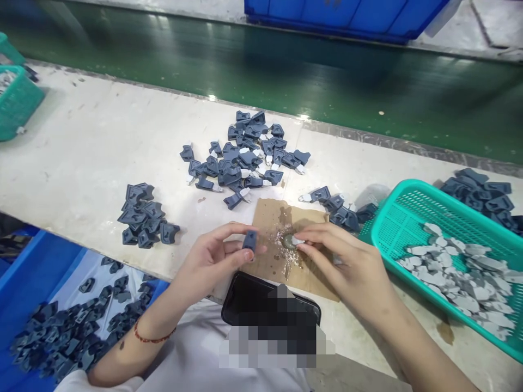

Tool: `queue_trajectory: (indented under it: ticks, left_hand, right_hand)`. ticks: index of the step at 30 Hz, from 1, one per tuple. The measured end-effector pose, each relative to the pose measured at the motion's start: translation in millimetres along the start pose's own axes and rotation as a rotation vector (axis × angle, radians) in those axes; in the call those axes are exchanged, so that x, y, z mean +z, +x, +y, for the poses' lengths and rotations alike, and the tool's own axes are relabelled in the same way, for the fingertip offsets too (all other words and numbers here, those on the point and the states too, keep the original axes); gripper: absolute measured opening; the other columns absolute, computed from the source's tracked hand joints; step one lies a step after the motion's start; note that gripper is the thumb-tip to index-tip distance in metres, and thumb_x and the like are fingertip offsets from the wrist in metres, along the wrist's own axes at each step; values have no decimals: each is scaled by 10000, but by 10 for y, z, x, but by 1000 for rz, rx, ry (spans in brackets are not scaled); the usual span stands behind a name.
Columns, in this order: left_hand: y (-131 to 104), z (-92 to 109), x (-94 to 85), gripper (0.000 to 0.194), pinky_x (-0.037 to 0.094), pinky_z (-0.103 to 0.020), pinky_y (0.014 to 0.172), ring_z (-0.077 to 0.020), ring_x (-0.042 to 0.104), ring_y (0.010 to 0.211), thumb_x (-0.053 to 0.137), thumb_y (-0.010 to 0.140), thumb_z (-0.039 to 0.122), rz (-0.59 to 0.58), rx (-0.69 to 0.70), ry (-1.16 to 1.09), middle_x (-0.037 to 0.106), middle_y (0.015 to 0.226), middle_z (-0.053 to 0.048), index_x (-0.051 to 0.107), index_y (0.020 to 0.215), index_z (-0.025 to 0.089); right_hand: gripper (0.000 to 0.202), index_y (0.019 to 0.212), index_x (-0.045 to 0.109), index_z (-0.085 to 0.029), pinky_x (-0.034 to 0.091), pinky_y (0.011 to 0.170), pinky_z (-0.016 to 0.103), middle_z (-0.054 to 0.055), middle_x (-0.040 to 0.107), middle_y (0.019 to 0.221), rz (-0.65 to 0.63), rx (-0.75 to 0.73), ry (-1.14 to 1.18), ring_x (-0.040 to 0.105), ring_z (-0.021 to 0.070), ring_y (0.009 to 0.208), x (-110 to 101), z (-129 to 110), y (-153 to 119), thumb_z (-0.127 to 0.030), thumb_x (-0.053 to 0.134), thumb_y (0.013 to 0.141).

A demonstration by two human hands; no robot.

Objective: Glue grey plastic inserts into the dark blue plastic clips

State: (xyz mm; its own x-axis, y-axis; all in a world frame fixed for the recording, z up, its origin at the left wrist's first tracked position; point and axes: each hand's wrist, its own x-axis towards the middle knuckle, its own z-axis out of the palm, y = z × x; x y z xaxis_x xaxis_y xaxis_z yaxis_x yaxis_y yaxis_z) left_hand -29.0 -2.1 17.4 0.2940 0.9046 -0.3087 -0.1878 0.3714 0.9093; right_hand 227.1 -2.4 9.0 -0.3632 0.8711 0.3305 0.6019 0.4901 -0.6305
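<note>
My left hand (pixel 223 251) pinches a dark blue-grey plastic piece (pixel 250 239) upright between thumb and fingers. My right hand (pixel 343 253) holds a small light-grey plastic piece (pixel 297 240) by its end, right at a small round dish (pixel 288 242). That dish sits on a brown cardboard sheet (pixel 269 267) with wet, shiny splashes around it. Beyond the hands lies a loose heap of dark pieces with light-grey tips (pixel 241 158). A smaller group of these joined pieces (pixel 343 209) lies just past my right hand.
A green basket (pixel 417 188) of light-grey pieces stands at right, with dark pieces (pixel 478 193) behind it. More dark pieces (pixel 145 218) lie left and in a blue bin (pixel 24 272). A phone (pixel 249 299) lies before me. A green conveyor belt (pixel 183 65) runs behind the table.
</note>
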Motion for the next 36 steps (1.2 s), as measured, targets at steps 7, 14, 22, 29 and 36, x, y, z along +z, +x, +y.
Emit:
queue_trajectory:
  ticks: [7,14,22,29,36]
  left_hand:
    - [55,-169,114,160,592,-240,887,-160,746,984,754,921,254,-21,77,151,783,1101,-64,725,1066,193]
    - [82,-267,145,143,540,-217,725,-140,677,853,706,956,274,-61,215,434,728,994,-49,697,1067,185]
    - [115,-243,147,114,553,-183,717,-129,684,871,705,964,247,-94,255,489,736,1009,-43,701,1061,187]
    - [122,-243,136,113,542,-184,693,-126,677,855,690,979,255,-118,281,543,726,1015,-49,688,1066,183]
    - [99,-214,135,120,500,-199,657,-128,664,820,653,1006,264,-146,304,642,734,1031,-55,664,1096,185]
  right_hand:
    - [87,984,739,-202,610,873,232,32,785,1004,31,120,45,751,142,944,-15,-22,22,-134,697,951]
    - [122,919,815,-289,644,718,171,-14,821,941,164,434,528,774,117,806,6,-57,40,-190,805,848]
    - [129,865,839,-286,637,769,167,6,823,886,116,438,601,781,139,876,62,-151,69,-171,823,811]
    - [86,843,827,-252,647,745,198,25,820,887,93,415,607,783,160,862,89,-145,80,-171,804,829]
    - [90,822,799,-227,636,692,249,49,808,880,36,367,503,769,187,814,63,-185,92,-170,754,876]
